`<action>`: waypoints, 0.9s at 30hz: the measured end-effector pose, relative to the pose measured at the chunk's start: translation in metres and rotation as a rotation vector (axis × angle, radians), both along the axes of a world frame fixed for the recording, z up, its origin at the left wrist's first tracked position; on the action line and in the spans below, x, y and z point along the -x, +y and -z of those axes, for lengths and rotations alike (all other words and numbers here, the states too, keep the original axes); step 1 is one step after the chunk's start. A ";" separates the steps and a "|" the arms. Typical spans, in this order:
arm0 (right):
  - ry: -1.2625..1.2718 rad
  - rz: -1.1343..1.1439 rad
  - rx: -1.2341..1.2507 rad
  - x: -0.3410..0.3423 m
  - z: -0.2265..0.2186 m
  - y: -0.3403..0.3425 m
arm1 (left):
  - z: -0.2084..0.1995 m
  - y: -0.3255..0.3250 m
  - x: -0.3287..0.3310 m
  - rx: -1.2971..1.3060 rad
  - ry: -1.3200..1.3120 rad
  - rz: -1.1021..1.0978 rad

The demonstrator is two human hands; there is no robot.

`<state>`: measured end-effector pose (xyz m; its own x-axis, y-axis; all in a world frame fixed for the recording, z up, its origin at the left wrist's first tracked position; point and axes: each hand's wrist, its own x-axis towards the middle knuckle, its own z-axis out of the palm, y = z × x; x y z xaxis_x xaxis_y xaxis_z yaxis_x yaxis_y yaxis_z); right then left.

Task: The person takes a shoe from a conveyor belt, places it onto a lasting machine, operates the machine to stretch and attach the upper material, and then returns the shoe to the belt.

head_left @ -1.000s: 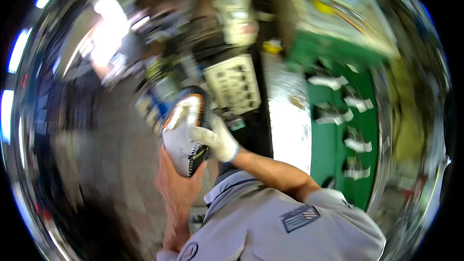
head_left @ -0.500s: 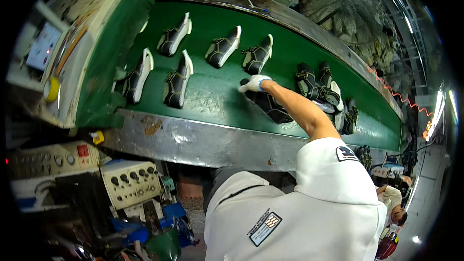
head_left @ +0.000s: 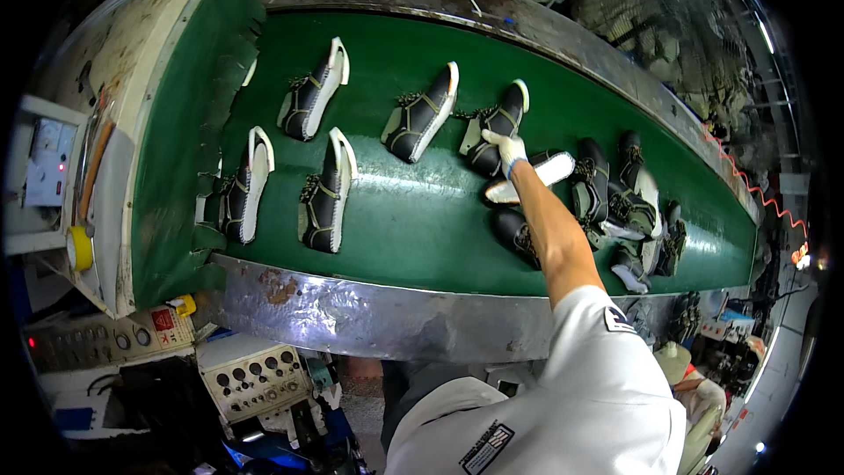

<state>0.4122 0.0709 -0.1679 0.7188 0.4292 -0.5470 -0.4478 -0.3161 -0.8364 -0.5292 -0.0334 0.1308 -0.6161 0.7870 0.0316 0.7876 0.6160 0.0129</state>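
Note:
My right hand (head_left: 507, 149), in a white glove, reaches over a green work surface and closes on the front part of a black shoe (head_left: 509, 114) with pale trim and laces. Just below the hand, another shoe (head_left: 552, 168) lies on its side, its white sole showing; the forearm crosses part of it. A dark shoe (head_left: 515, 233) sits nearer me, partly behind my arm. To the left, a black shoe (head_left: 422, 114) stands apart from the hand, its white sole edge facing right. My left hand is out of view.
Several similar shoes (head_left: 325, 193) stand spaced out at the left, and others lie piled (head_left: 633, 207) at the right. A metal ledge (head_left: 352, 312) borders the near side. Control boxes with knobs (head_left: 257, 378) sit at lower left. A person (head_left: 703, 396) is at lower right.
My right hand has left the dark shoe it held by one end and moved right and away from me, to the neighbouring shoe. A shoe with its white sole showing now lies beneath it. The view has shifted.

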 end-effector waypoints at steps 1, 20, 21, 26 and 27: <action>0.146 -0.005 -0.204 0.018 -0.018 0.001 | -0.015 -0.017 0.007 0.011 0.028 -0.012; 0.978 -1.315 -0.334 0.702 -0.287 -0.031 | -0.049 0.017 -0.022 -0.677 -1.174 -0.061; 0.976 -1.371 -0.322 0.725 -0.284 -0.034 | -0.053 0.001 -0.004 -0.722 -1.116 -0.064; 0.870 -1.463 -0.195 0.834 -0.299 -0.059 | -0.036 -0.067 0.034 -0.733 -0.933 -0.208; 0.859 -1.498 -0.189 0.852 -0.294 -0.058 | -0.025 -0.072 0.040 -0.819 -0.919 -0.192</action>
